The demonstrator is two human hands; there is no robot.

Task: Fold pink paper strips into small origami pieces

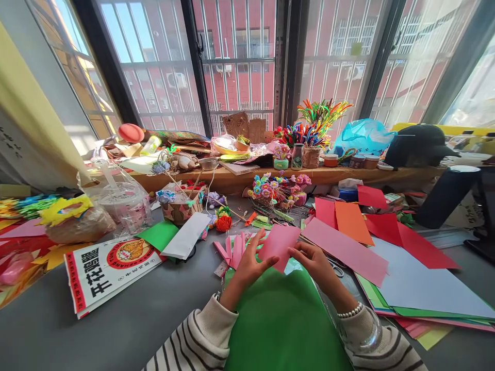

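Between my hands is a small pink sheet of paper (281,243), held up over a green sheet (284,314). My left hand (249,260) has its thumb against the lower left of the pink paper, its fingers behind the left edge. At the lower right corner, my right hand (311,263) pinches the same paper. Several folded pink paper strips (234,251) lie just left of my left hand. A larger pink sheet (346,250) rests to the right, and a pair of scissors (337,270) shows partly beside my right hand.
White and coloured sheets (433,283) are stacked at right, with an orange sheet (350,221) behind. A printed paper bag (112,270) lies left. Paper flowers (274,188) stand at the back. Pipe cleaners (309,133) and a blue plastic bag (363,136) crowd the windowsill.
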